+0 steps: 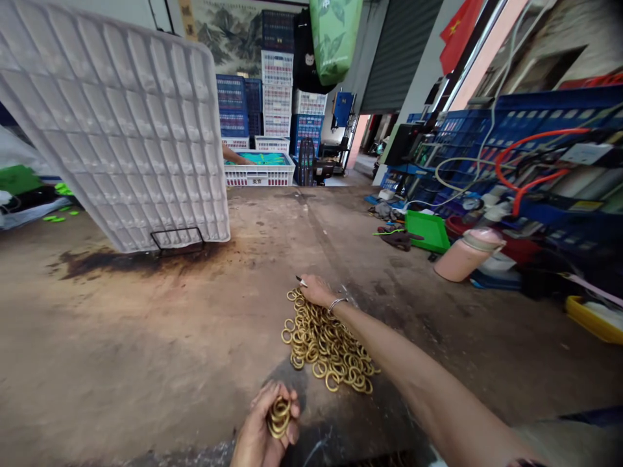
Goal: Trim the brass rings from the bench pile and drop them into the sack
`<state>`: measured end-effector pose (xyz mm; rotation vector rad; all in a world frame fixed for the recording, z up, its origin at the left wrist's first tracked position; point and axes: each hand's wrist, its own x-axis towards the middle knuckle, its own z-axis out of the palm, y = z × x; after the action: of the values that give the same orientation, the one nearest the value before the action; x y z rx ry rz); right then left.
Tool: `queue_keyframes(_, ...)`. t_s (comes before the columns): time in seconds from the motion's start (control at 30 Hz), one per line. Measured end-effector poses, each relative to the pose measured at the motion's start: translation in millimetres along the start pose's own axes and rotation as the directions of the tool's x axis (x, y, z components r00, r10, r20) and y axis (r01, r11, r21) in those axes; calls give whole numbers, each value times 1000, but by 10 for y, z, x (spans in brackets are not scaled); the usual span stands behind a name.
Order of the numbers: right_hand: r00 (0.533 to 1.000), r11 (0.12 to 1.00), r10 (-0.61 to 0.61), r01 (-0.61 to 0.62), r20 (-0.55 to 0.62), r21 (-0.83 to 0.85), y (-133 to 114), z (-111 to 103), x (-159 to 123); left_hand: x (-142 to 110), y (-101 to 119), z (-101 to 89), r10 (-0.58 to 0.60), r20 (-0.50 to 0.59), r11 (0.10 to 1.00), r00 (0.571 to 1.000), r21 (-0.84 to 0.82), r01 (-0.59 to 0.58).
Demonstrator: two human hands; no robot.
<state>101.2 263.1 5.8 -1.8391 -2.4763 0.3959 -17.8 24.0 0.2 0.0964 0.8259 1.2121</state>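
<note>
A heap of brass rings (327, 344) lies on the worn brown table (146, 337) in front of me. My left hand (265, 428), near the bottom edge, is closed around a small stack of brass rings (279, 415). My right hand (316, 290) reaches out to the far edge of the heap, fingers curled, with a thin dark pointed tool (301, 281) sticking out of it. A metal bangle (336, 302) sits on that wrist.
A large white compartment tray (121, 123) leans upright on a black wire stand (178, 240) at the table's far left. Stacked blue and white crates (277, 84) stand behind. Another person's arm (236, 156) shows by a white crate. A pink jug (467, 253) and clutter sit right.
</note>
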Motion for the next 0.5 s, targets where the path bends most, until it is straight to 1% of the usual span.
queue_keyframes(0.07, 1000, 1000, 12, -12, 2, 13, 7, 8, 12, 16, -8, -19, -23, -40, 1000, 999, -22, 23)
queue_keyframes(0.13, 1000, 999, 20, -20, -5, 30, 7, -21, 4, 26, -11, -21, -16, -71, 1000, 997, -14, 15)
queue_keyframes(0.23, 999, 998, 8, -6, -39, 61, -20, -128, -79, 59, -9, -6, 39, -44, 999, 998, 32, -38)
queue_keyframes(0.3, 997, 986, -33, 44, -69, 161, -55, -210, -208, 96, -5, 6, 104, -5, 990, 995, 92, -103)
queue_keyframes(0.33, 995, 962, -63, 81, -78, 260, -74, -242, -297, 114, -2, 13, 149, 5, 980, 989, 131, -148)
queue_keyframes(0.4, 990, 858, -133, 143, -56, 493, -108, -274, -520, 137, 2, 37, 253, 10, 939, 968, 238, -248)
queue_keyframes(0.43, 987, 789, -159, 144, -28, 598, -122, -273, -648, 138, 3, 55, 305, 8, 906, 952, 308, -292)
queue_keyframes(0.5, 979, 656, -194, 77, 70, 751, -142, -242, -921, 116, 0, 104, 394, 8, 816, 919, 457, -354)
